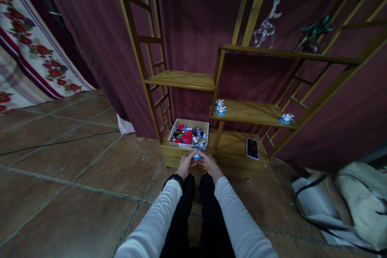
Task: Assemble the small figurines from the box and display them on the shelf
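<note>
Both hands meet just in front of a shallow box [208, 133] on the bottom shelf. Between them is a small figurine [197, 155] with a blue round base. My left hand [186, 163] grips it from the left side, fingers closed. From the right, the fingers of my right hand [209, 163] close on the same figurine. Inside the box lie several red, black, white and blue figurines [187, 134] in a jumble. Two blue-based figurines [221, 110] stand at the left end of the middle right shelf, and another figurine [286, 118] is at its right end.
A wooden display rack [181, 79] stands before a dark red curtain. A phone [252, 148] lies on the bottom shelf. Above are a clear deer ornament [266, 28] and a green ornament [316, 34]. A pale bag [363, 201] rests on the floor right; a cable [60, 142] runs left.
</note>
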Tool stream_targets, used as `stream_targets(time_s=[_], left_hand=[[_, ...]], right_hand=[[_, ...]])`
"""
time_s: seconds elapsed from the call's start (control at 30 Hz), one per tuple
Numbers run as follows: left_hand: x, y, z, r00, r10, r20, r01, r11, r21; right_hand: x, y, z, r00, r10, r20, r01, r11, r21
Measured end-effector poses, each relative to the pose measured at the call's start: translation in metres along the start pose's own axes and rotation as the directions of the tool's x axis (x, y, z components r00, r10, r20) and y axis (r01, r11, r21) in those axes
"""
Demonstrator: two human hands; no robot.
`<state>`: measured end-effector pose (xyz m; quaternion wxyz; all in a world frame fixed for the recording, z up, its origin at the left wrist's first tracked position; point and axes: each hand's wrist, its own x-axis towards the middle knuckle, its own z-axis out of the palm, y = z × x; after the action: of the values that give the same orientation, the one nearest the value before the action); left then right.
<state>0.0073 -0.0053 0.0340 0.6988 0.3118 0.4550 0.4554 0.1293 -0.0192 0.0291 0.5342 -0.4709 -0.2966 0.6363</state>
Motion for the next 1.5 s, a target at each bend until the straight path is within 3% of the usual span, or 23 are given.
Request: stream_targets(time_s=[0.27,0.47,0.97,1.33,1.5], left_hand=[[-0.0015,0.0020,0.0000,1.000,0.009,0.015,-0.009,1.000,0.015],[-0.0046,0.0028,0.0010,0.999,0.025,0.028,-0.025,1.000,0.006],[-0.0075,0.0021,-0.0013,0.988,0.056,0.147,-0.046,0.996,-0.072],[-0.0057,0.0031,-0.0048,0.987,0.029,0.159,-0.014,0.995,-0.097],[-0.0069,0.0014,-0.0008,0.994,0.050,0.095,-0.039,0.993,-0.111]], right_hand=[[-0.0026,-0.0016,-0.0011,1.000,-0.012,0.011,0.012,1.000,0.019],[0.0009,0.0008,-0.0050,0.999,-0.047,0.019,0.044,0.992,0.122],[-0.0048,-0.0054,-0.0010,0.994,-0.110,-0.002,0.107,0.969,0.222],[-0.0032,-0.0037,-0.0051,0.993,-0.115,0.018,0.108,0.969,0.224],[-0.0040,-0.0050,-0.0018,0.997,-0.071,-0.001,0.070,0.979,0.194]])
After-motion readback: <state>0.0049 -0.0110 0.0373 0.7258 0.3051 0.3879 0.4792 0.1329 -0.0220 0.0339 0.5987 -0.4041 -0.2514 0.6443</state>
